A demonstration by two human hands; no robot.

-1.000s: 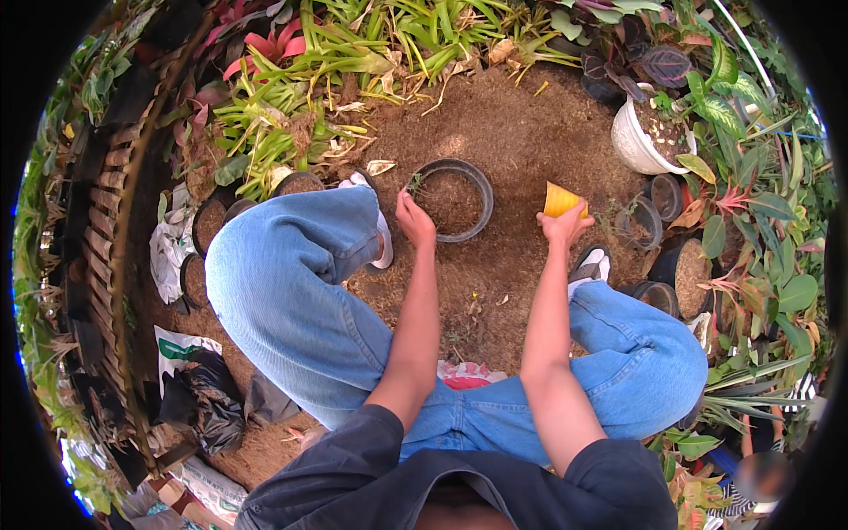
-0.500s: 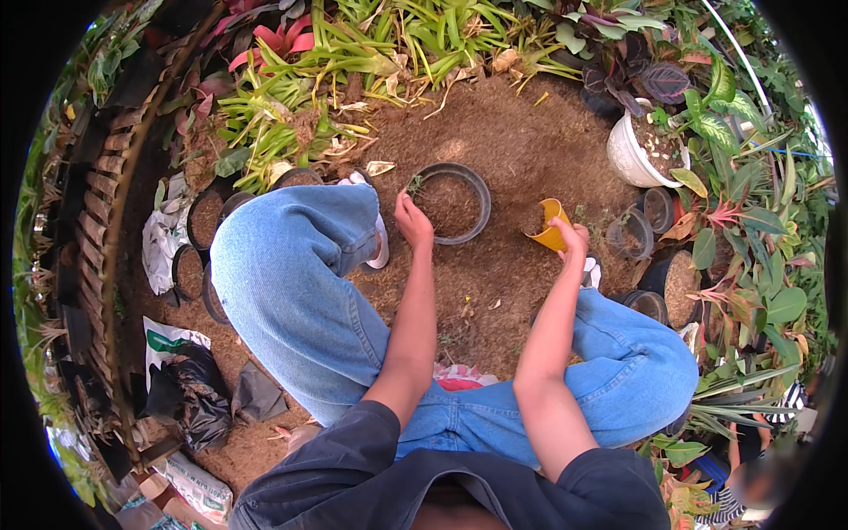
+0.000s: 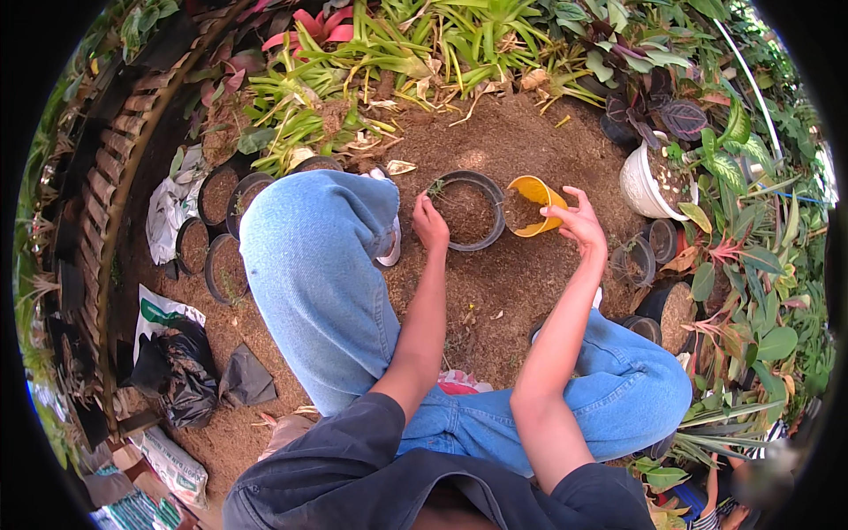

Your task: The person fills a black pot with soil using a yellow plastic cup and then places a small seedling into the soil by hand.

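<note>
My left hand [image 3: 431, 223] pinches a small green seedling [image 3: 435, 189] at the left edge of a round black pot [image 3: 492, 190] with brown soil in it. My right hand [image 3: 579, 221] grips a yellow pot [image 3: 549, 191] tilted on its side just right of the black pot, its open mouth facing left with some soil visible inside.
A white pot [image 3: 639, 190] and several small black pots [image 3: 633, 261] stand among plants at the right, more soil-filled pots [image 3: 226, 269] at the left. Leafy plants [image 3: 468, 40] line the top; plastic bags [image 3: 181, 371] lie lower left. Another person [image 3: 714, 495] is partly visible bottom right.
The yellow pot has moved left toward the black pot and tipped further onto its side, my right hand turning with it. My left hand stays at the black pot.
</note>
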